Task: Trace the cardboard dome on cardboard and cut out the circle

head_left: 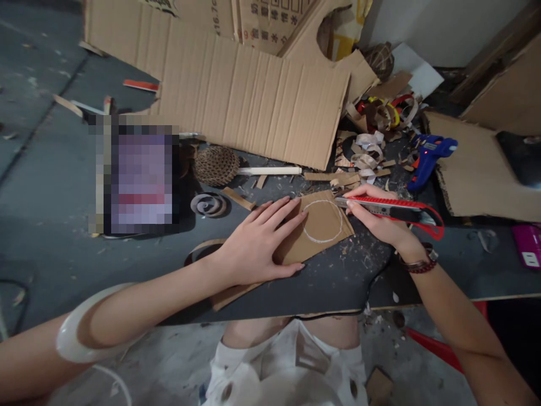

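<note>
My left hand (264, 239) lies flat with fingers spread on a small piece of cardboard (291, 248), pressing it to the dark tabletop. A white circle (323, 221) is drawn near the right end of that piece. In my right hand (376, 220) is a red utility knife (393, 208), its blade pointing left. The blade's tip is at the upper right edge of the cardboard, close to the circle; whether it cuts in cannot be made out. Just beyond my left hand sits a coiled paper strip (209, 204).
A large corrugated sheet (253, 96) lies at the back. A ball of rolled cardboard (216, 165) on a white stick rests before it. Paper scraps (367, 146) and a blue glue gun (429, 158) are at the right. A blurred-out screen (141, 180) stands left.
</note>
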Action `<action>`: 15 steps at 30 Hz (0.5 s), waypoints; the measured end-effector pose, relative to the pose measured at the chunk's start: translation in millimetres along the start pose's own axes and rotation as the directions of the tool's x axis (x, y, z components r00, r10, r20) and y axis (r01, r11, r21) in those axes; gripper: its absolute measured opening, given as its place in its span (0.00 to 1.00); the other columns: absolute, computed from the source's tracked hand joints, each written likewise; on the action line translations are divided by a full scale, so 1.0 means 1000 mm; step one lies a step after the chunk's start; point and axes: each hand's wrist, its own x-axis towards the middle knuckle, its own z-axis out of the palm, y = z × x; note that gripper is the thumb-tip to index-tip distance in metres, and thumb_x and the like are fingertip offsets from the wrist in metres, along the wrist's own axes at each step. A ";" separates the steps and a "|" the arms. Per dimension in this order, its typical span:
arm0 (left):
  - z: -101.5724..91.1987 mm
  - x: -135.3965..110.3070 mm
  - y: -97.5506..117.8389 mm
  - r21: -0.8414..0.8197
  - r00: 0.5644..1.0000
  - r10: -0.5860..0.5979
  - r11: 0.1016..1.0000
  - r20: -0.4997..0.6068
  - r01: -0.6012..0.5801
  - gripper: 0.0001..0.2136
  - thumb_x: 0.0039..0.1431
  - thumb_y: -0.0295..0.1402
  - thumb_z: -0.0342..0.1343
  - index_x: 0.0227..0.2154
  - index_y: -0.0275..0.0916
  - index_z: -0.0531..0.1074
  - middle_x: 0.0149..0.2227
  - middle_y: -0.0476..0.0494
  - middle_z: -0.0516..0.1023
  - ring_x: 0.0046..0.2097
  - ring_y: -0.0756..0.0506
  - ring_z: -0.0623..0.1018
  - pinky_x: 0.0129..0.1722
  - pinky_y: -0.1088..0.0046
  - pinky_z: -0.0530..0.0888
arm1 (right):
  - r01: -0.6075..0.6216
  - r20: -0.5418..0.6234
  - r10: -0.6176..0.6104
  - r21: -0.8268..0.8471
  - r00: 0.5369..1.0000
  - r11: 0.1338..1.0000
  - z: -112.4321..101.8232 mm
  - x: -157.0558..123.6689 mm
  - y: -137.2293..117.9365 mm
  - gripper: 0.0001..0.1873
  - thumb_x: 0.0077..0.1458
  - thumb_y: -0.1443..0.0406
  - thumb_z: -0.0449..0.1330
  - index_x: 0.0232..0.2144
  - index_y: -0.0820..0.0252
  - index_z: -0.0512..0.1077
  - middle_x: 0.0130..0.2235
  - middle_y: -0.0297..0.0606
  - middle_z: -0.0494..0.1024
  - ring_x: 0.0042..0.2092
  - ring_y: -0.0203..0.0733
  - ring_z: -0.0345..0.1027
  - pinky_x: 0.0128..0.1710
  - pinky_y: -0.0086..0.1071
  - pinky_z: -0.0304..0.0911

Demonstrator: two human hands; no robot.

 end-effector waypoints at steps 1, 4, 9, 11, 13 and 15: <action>0.000 0.000 0.000 -0.002 1.000 -0.001 1.000 0.001 0.001 0.41 0.55 0.59 0.49 0.66 0.38 0.53 0.69 0.35 0.50 0.69 0.34 0.53 0.65 0.52 0.57 | -0.005 0.000 0.005 0.001 1.000 1.000 0.000 0.000 0.001 0.05 0.58 0.61 0.58 0.36 0.52 0.73 0.33 0.31 0.81 0.35 0.41 0.76 0.37 0.36 0.67; 0.000 0.001 0.000 -0.003 1.000 -0.001 1.000 -0.003 0.001 0.42 0.55 0.59 0.49 0.66 0.38 0.54 0.69 0.35 0.50 0.69 0.34 0.53 0.65 0.52 0.57 | -0.019 0.008 0.018 0.007 1.000 1.000 0.000 0.000 0.003 0.05 0.59 0.60 0.58 0.36 0.51 0.73 0.31 0.30 0.80 0.33 0.41 0.75 0.35 0.36 0.67; 0.001 0.000 0.000 0.005 1.000 0.007 1.000 -0.011 -0.007 0.42 0.55 0.59 0.49 0.66 0.37 0.54 0.69 0.35 0.51 0.69 0.34 0.54 0.65 0.51 0.58 | -0.031 -0.004 0.032 0.153 0.999 0.988 0.002 0.001 0.007 0.07 0.59 0.59 0.59 0.36 0.53 0.73 0.29 0.31 0.79 0.31 0.38 0.75 0.33 0.34 0.68; 0.001 0.000 0.000 0.003 1.000 0.007 1.000 -0.009 -0.007 0.42 0.55 0.59 0.49 0.66 0.36 0.54 0.69 0.34 0.51 0.69 0.34 0.54 0.65 0.51 0.58 | -0.034 -0.007 0.036 0.219 0.999 0.975 0.003 0.002 0.008 0.07 0.59 0.59 0.59 0.36 0.55 0.72 0.28 0.31 0.78 0.30 0.37 0.74 0.33 0.32 0.68; 0.001 0.000 0.001 -0.001 1.000 0.008 1.000 -0.007 -0.008 0.42 0.55 0.59 0.49 0.66 0.36 0.54 0.69 0.34 0.51 0.69 0.33 0.54 0.65 0.51 0.58 | -0.033 -0.008 0.035 0.239 0.999 0.971 0.004 0.002 0.008 0.07 0.59 0.59 0.59 0.36 0.55 0.72 0.28 0.31 0.78 0.30 0.36 0.74 0.32 0.31 0.68; 0.000 0.000 0.001 -0.004 1.000 0.008 1.000 -0.007 -0.008 0.42 0.55 0.59 0.49 0.66 0.36 0.54 0.69 0.34 0.51 0.69 0.34 0.54 0.65 0.51 0.58 | -0.032 -0.006 0.035 0.237 0.999 0.971 0.004 0.002 0.007 0.07 0.59 0.60 0.59 0.36 0.56 0.72 0.28 0.31 0.77 0.30 0.36 0.74 0.32 0.31 0.68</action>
